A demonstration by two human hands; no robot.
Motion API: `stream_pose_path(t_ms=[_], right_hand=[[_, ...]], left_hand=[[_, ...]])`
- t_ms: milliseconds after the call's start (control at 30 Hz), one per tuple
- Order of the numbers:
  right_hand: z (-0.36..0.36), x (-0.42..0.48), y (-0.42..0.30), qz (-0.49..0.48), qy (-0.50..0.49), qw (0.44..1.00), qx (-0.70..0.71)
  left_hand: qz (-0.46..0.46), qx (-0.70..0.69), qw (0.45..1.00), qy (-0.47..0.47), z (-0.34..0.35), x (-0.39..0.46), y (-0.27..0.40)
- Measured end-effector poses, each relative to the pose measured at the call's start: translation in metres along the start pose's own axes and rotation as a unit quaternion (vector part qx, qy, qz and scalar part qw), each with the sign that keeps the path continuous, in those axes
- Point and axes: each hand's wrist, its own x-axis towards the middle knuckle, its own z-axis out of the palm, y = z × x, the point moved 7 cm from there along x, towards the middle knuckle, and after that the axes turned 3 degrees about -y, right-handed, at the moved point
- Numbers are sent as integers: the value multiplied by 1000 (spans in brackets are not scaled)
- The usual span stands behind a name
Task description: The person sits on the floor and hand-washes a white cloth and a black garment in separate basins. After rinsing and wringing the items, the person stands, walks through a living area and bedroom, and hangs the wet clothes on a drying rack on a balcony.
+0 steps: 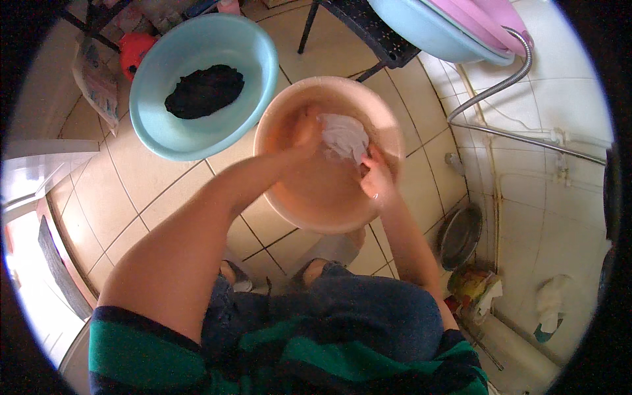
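Observation:
Water covers the bottom of a peach-coloured plastic basin on the floor before me. A wet white cloth is bunched up in its far half. My left hand, blurred, grips the cloth's left edge. At the lower right edge of the cloth, my right hand pinches it between thumb and fingers. Part of the cloth lies under the water, where its outline is unclear.
At the far left, a light blue basin holds dark wet fabric. A black speckled stool carries blue and pink basins. A metal shower hose hangs on the right; a dark metal bowl leans by the wall.

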Motion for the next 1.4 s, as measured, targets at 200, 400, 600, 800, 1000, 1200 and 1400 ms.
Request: stream_pose_path(t_ms=[200, 400, 600, 800, 1000, 1200, 1400], right_hand=[[14, 20, 0, -40, -194, 962, 189], [61, -28, -7, 37, -78, 966, 243], [83, -25, -70, -147, -95, 983, 52], [-2, -10, -70, -309, 129, 912, -237], [-2, -8, -11, -147, 104, 970, -161], [15, 17, 20, 4, -60, 968, 245], [20, 4, -22, -175, -204, 947, 178]], left_hand=[[150, 276, 924, -219, 80, -78, 117], [218, 341, 855, -325, 96, -76, 166], [177, 138, 967, -122, -12, 12, 66], [-153, 169, 972, -56, -17, -4, 84], [89, 261, 937, 213, -22, -13, 71], [96, 271, 949, -130, 43, -59, 104], [273, 373, 832, -307, 97, -103, 198]])
